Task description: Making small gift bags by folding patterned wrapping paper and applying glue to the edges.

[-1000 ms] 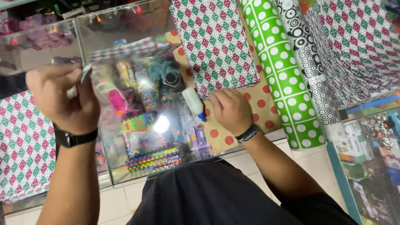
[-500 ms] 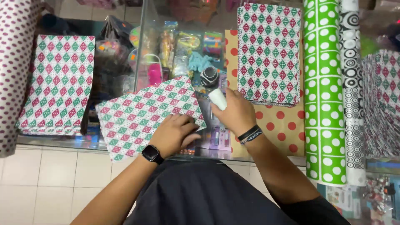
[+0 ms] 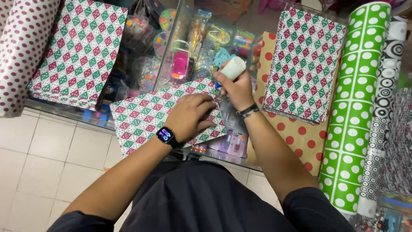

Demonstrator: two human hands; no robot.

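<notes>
**Inspector:** Starting at the left edge, what lies there?

**Clerk:** A white roll with purple dots (image 3: 19, 56) leans over the glass counter (image 3: 171, 56). Just beside it lies a stack of diamond-patterned sheets (image 3: 79, 51) in red, green and white.

**Inspector:** And the hands?

**Clerk:** The left hand (image 3: 189, 117), with a smartwatch (image 3: 166, 136) on its wrist, presses palm down on a folded diamond-patterned piece (image 3: 141, 116) lying on the counter's near edge; the fingers are spread flat, gripping nothing. The right hand (image 3: 235, 88) is closed around a white glue stick (image 3: 231, 68), held tilted, its lower end hidden by the fingers just beyond the piece's far right corner. A dark band (image 3: 249, 111) circles that wrist.

**Inspector:** Further right?

**Clerk:** A tan sheet with red dots (image 3: 296, 137) lies under a second diamond-patterned stack (image 3: 307, 64). Next to it lies a green roll with white dots (image 3: 356, 116), then a black-and-white circle-patterned roll (image 3: 384, 107).
</notes>
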